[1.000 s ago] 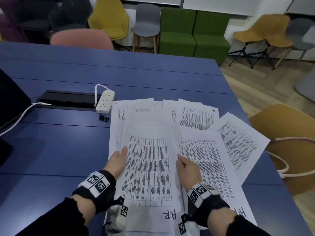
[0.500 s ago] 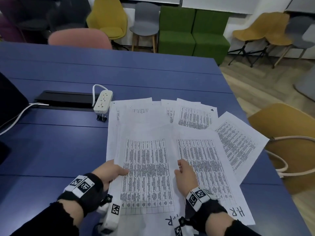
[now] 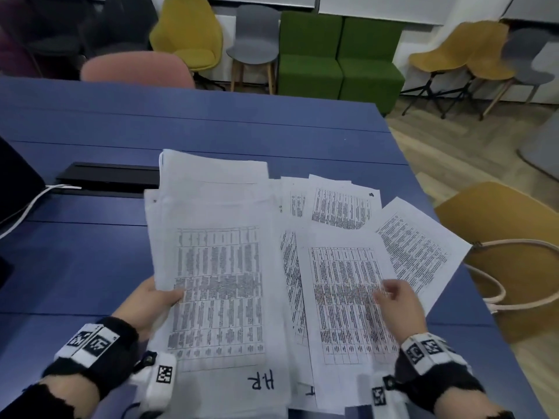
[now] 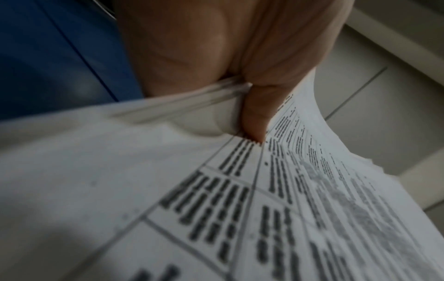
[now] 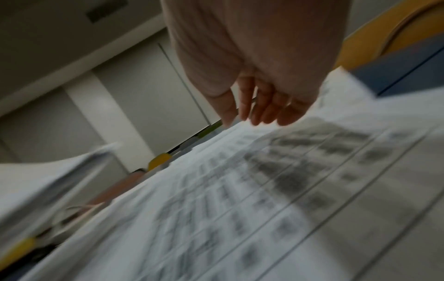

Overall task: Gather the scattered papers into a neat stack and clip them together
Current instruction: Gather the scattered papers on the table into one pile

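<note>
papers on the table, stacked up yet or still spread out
Still spread. The left hand grips one bundle; other loose sheets fan out unaligned beside the right hand.

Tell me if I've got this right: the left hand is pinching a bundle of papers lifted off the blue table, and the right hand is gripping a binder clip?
Not quite. The right hand holds no clip; the right wrist view shows its fingers relaxed over the spread papers. The rest stands: the left hand pinches the bundle above the blue table.

Office meeting room: long blue table (image 3: 211, 122), assorted chairs (image 3: 187, 34), green sofa (image 3: 338, 55).
</note>
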A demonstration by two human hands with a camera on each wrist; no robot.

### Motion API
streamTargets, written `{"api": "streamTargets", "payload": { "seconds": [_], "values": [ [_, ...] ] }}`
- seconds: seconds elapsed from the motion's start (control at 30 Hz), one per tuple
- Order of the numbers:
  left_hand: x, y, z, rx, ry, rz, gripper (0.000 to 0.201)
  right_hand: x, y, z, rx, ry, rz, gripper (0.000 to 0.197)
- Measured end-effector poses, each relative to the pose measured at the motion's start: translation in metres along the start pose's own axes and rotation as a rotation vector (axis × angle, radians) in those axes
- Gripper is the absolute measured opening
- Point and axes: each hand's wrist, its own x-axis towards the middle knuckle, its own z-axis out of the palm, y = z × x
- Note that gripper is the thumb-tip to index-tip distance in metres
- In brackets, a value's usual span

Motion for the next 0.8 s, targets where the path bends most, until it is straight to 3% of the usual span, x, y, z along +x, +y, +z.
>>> {"api": "streamTargets", "payload": {
  "seconds": [0.07, 0.17, 0.47, 0.67, 0.8],
  "values": [
    [0.003, -0.006, -0.015, -0.019, 0.012, -0.043, 0.027, 0.017, 0.023, -0.02, -0.157, 0.051, 0.119, 0.056],
    [0.008, -0.017, -0.024, -0.031, 0.022, -0.083, 0.033, 0.028, 0.042, -0.023, -0.357, -0.06, 0.167, 0.077],
    [0.018, -0.015, 0.026, 0.076, -0.073, -0.104, 0.035, -0.002, 0.011, 0.006, -0.479, -0.198, 0.056, 0.073],
    [0.025, -0.009, 0.063, 0.194, -0.04, -0.093, 0.04, -0.017, 0.0, 0.021, -0.508, -0.218, -0.03, 0.066],
    [0.019, -0.001, 0.083, 0.262, -0.002, -0.079, 0.027, -0.024, -0.006, 0.03, -0.495, -0.238, -0.042, 0.063]
  ]
}}
